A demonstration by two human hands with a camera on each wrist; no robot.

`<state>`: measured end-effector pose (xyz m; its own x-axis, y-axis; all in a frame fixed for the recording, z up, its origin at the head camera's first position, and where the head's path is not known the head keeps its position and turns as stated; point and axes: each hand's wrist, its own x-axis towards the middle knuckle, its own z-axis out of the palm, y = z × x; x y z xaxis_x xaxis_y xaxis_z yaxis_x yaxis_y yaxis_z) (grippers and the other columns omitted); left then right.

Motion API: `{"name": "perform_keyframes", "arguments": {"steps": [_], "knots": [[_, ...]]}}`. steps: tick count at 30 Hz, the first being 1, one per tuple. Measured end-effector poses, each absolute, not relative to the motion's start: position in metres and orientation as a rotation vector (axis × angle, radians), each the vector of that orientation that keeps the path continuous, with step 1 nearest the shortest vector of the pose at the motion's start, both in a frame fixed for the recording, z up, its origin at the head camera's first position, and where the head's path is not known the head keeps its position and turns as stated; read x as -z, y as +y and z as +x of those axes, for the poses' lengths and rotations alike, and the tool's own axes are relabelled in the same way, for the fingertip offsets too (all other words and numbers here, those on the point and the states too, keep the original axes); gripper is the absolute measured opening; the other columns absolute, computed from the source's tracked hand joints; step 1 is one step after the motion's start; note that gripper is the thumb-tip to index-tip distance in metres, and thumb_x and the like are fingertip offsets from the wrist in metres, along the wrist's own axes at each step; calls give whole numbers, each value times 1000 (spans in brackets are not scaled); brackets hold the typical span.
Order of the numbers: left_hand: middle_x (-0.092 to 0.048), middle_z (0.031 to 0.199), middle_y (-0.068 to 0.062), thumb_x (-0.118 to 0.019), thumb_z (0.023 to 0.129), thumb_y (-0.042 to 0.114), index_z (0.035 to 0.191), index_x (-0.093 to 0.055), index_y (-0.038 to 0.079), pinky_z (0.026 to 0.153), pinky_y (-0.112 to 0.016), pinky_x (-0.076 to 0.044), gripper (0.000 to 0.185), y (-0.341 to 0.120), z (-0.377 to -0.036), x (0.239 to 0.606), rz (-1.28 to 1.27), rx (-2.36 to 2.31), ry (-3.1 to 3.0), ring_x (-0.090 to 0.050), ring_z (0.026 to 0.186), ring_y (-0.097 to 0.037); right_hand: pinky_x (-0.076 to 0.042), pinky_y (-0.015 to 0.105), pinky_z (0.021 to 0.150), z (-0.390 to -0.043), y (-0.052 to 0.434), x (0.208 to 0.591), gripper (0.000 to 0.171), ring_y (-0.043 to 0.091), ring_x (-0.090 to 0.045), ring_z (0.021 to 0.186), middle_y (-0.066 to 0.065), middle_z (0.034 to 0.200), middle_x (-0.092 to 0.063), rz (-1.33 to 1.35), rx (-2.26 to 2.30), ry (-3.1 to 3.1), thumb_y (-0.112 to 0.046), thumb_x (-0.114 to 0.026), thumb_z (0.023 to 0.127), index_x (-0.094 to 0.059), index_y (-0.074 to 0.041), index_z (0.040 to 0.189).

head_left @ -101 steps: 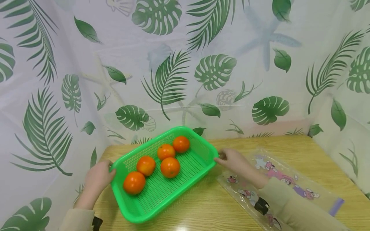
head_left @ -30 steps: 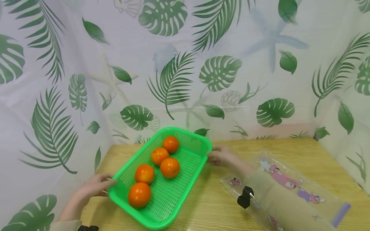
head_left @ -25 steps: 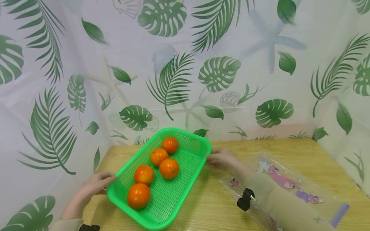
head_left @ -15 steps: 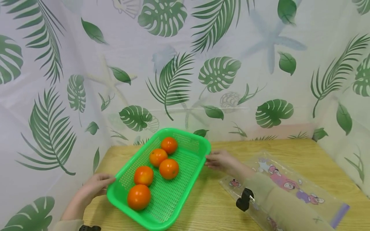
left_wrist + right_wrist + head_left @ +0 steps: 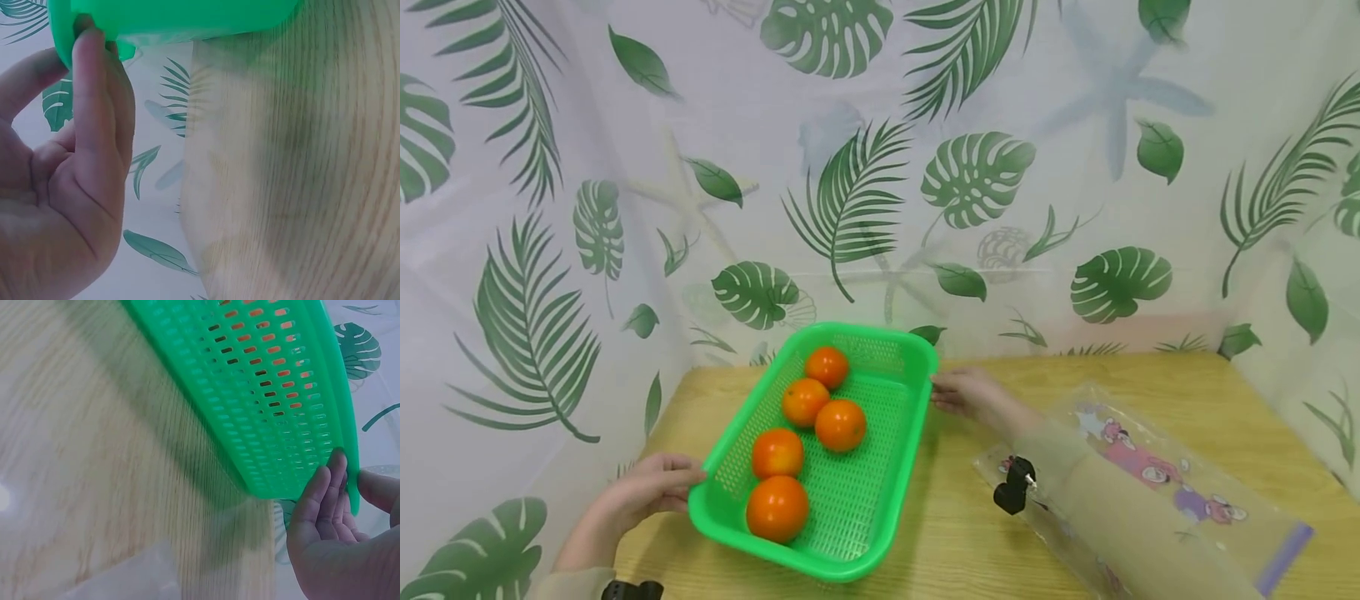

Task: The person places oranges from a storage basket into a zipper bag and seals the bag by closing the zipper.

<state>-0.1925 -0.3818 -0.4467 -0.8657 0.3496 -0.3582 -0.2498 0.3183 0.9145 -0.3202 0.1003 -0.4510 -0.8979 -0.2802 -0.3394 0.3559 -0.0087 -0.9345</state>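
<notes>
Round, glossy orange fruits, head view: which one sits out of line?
The rightmost orange fruit in the green perforated plastic basket; the other four form a rough row along the basket's left side.

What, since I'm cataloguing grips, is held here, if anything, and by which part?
The green rectangular plastic basket: the bare left hand grips its rim by the near-left corner, the bare right hand by the far-right corner.

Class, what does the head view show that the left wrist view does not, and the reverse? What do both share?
Only the head view: five oranges, the right hand and a printed plastic bag.
Only the left wrist view: palm of the left hand, outer wall of the basket.
Both: left hand, green basket, wooden table and leaf-patterned sheet.
</notes>
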Motion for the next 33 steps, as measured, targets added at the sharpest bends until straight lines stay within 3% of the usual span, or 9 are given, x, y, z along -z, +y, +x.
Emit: {"name": "perform_keyframes", "arguments": {"steps": [14,22,33], "knots": [[-79,89,10,-48,108,5,104,-75,15,71,-16,-61,29,-387,-190,453,272,-1642,1845,-73,76,0,-60,20,81,-325,86,441,43,3,-65,74,-5,84,-68,47,1942,1931,-8,-55,109,-51,18,144],[-79,90,9,-48,108,3,103,-74,15,73,-17,-62,29,-383,-186,455,299,-1658,1797,-76,79,0,-60,21,82,-333,79,440,36,3,-63,71,-6,78,-65,61,1975,1943,-8,-55,109,-58,16,136],[-79,92,8,-50,108,6,108,-70,9,73,-18,-62,21,-384,-181,455,271,-1625,1886,-75,78,-2,-61,24,84,-334,75,438,42,6,-63,73,-3,83,-64,128,1966,1950,-9,-56,108,-55,16,142]]}}
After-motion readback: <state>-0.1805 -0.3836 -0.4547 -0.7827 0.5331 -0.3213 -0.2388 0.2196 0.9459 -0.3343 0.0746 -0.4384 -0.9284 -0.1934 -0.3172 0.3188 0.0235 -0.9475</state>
